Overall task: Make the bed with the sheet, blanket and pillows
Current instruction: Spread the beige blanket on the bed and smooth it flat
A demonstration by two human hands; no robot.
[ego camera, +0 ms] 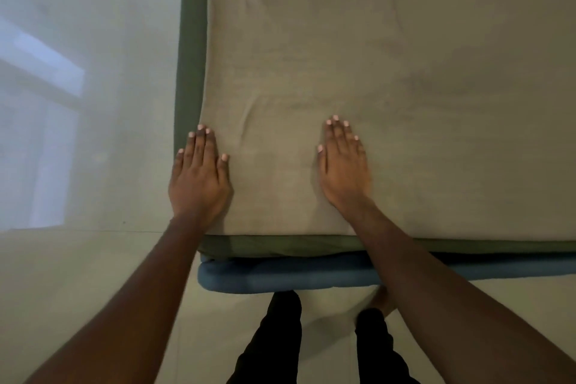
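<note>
Your left hand (pixel 199 178) lies flat at the blanket's (pixel 358 87) left edge, fingers (pixel 201 140) straight and close together, pressing down rather than gripping. Your right hand (pixel 344 165) rests palm-down further in, its fingers (pixel 338 134) slightly spread and holding nothing. Both flat palms suggest you are smoothing the cloth toward the corner so it sits square.

The tan blanket is spread over the green sheet (pixel 190 56), which shows as a border along the left and near sides of the bed above the blue bed frame (pixel 280 277). A few soft creases remain between your hands. No pillows are visible.
</note>
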